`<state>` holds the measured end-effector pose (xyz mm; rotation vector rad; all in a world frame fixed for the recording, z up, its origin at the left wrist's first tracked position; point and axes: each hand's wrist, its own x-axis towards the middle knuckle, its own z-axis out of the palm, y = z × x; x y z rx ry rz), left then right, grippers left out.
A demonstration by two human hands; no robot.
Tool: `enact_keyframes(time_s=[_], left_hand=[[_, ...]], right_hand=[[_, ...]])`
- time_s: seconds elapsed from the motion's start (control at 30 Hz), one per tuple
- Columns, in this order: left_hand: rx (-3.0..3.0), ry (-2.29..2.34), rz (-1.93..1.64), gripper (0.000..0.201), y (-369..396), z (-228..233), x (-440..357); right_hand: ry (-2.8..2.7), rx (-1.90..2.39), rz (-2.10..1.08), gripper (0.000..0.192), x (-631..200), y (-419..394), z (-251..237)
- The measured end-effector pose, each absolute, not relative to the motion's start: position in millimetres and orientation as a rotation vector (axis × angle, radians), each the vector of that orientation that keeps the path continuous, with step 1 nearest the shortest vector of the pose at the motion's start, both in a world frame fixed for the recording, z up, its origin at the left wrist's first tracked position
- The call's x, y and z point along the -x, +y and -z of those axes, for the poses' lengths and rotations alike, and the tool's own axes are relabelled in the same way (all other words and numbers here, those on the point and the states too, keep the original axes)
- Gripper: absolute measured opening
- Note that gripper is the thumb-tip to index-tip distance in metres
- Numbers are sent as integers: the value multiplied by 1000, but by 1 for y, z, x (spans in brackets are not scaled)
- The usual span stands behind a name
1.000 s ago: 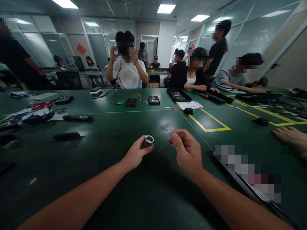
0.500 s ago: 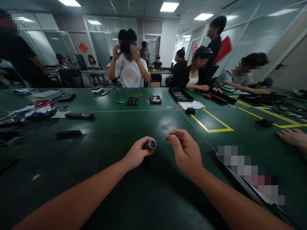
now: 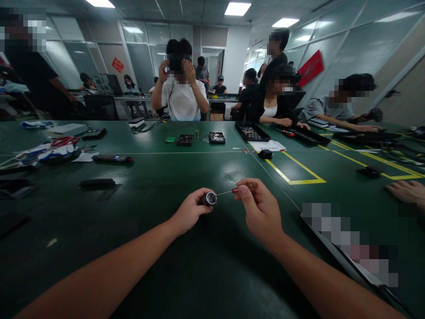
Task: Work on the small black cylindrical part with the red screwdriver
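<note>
Near the middle of the green table, my left hand (image 3: 191, 212) is closed round a short dark cylinder (image 3: 210, 199) with a bright metal rim, its open end turned towards me and to the right. My right hand (image 3: 260, 206) grips a screwdriver (image 3: 235, 190) by its reddish, see-through handle. The thin shaft points left, and its tip is at the cylinder's open end. How deep the tip goes inside I cannot tell.
A dark tube-like tool (image 3: 113, 159) and a black piece (image 3: 98, 183) lie to the left, near gloves (image 3: 55, 150). Hard-drive-like parts (image 3: 217, 138) and a black parts tray (image 3: 251, 131) stand farther back. Another person's hand (image 3: 407, 191) rests at the right, beyond a screen-like device (image 3: 345, 252).
My right hand has shifted very slightly right, and the screwdriver shaft is a little more visible. The left hand still holds the cylinder in nearly the same place. The view has moved slightly.
</note>
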<state>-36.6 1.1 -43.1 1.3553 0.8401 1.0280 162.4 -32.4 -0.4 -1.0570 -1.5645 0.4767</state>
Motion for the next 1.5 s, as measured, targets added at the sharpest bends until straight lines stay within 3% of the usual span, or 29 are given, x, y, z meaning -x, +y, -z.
enact_keyframes(time_s=[0.57,0.77,1.0,1.5], left_hand=[[-1352,815,-1050,30,3,47,36],[-1329,833,-1005,33,2,45,36],[-1315,846,-1013,33,0,39,36],[-1355,825,-1026,29,3,45,35]], right_hand=[[-1693,896,-670,13,-164,-38,-3],[-1622,889,-590,36,-162,-36,-3],[-1535,1005,-492,13,-161,-37,-4],[-1606,947,-592,20,-163,-36,-1]])
